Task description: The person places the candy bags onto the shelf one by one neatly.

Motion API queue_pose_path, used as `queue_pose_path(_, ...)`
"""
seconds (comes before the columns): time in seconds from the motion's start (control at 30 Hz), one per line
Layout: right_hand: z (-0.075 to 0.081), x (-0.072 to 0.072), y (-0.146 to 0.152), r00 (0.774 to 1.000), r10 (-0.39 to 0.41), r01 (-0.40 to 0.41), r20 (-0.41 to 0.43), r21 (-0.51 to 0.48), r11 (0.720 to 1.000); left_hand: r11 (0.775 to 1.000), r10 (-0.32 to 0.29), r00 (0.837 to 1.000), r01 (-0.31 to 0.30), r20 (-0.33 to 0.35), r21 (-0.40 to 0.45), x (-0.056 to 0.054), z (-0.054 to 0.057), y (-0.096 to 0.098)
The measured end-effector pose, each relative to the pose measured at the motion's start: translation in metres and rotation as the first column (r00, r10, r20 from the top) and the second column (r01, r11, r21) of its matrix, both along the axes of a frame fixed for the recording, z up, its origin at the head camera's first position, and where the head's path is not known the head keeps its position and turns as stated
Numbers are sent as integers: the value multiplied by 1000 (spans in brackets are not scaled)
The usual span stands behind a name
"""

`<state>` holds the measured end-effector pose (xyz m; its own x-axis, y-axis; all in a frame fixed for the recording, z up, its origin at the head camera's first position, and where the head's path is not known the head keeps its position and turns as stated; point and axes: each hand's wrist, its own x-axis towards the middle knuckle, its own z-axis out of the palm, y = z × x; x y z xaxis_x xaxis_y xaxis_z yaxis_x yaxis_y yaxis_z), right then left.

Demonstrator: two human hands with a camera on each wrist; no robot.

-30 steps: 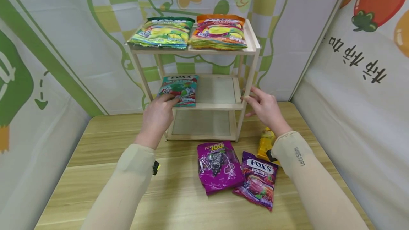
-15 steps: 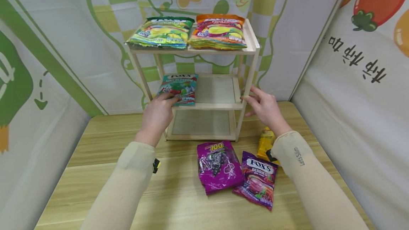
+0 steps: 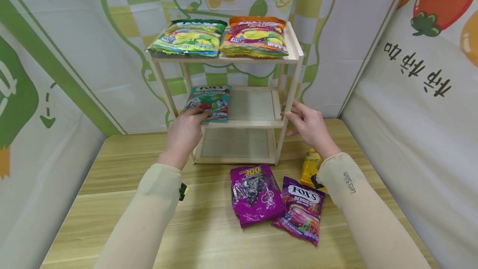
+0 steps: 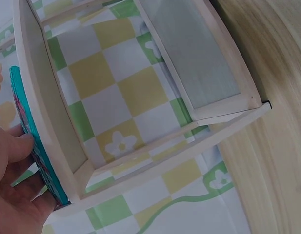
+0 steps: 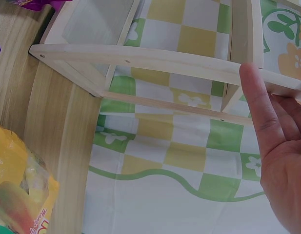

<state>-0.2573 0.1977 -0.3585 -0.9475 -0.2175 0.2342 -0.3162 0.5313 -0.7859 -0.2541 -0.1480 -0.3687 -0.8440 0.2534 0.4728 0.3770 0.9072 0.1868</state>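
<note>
A teal Fox's Mint Blossom candy bag [image 3: 213, 101] lies on the left part of the middle tier of a small wooden shelf [image 3: 246, 125]. My left hand [image 3: 184, 133] holds this bag by its near left corner, thumb and fingers about its edge; the left wrist view shows the bag [image 4: 37, 148] edge-on against the tier. At the shelf's front right post [image 5: 184, 61], my right hand [image 3: 308, 125] grips the wood, one finger [image 5: 257, 97] laid along it and the others partly hidden behind.
On the top tier lie a green candy bag [image 3: 190, 38] and an orange one [image 3: 255, 38]. In front of the shelf, a purple grape candy bag [image 3: 257, 196] touches a Fox's Berries bag [image 3: 300, 211]. A yellow bag [image 3: 310, 167] sits partly under the right forearm. Printed cloth walls surround the table.
The teal bag has slid slightly backward on the middle tier, its front edge now sitting a little farther in. My left hand has hardly shifted, and the right hand stays at the post.
</note>
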Motion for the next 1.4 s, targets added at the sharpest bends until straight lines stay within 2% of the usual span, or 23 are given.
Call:
queue_pose_path(0.33, -1, 0, -1, 1000, -4, 4, 14, -13, 1000, 1000, 5, 999, -4, 38, -4, -1, 0, -1)
queue_pose_path(1.0, -1, 0, 0, 1000, -9, 9, -5, 7, 1000, 1000, -8, 1000, 8, 20, -10, -3, -3, -1)
queue_pose_path(1.27, 0, 0, -1, 1000, -8, 8, -18, 15, 1000, 996, -47, 997, 42, 59, 77, 1, 0, -5)
queue_pose_path(1.4, 0, 1, -1, 1000, -12, 12, -11, 14, 1000, 991, -65, 997, 59, 48, 120, 4, 1, -9)
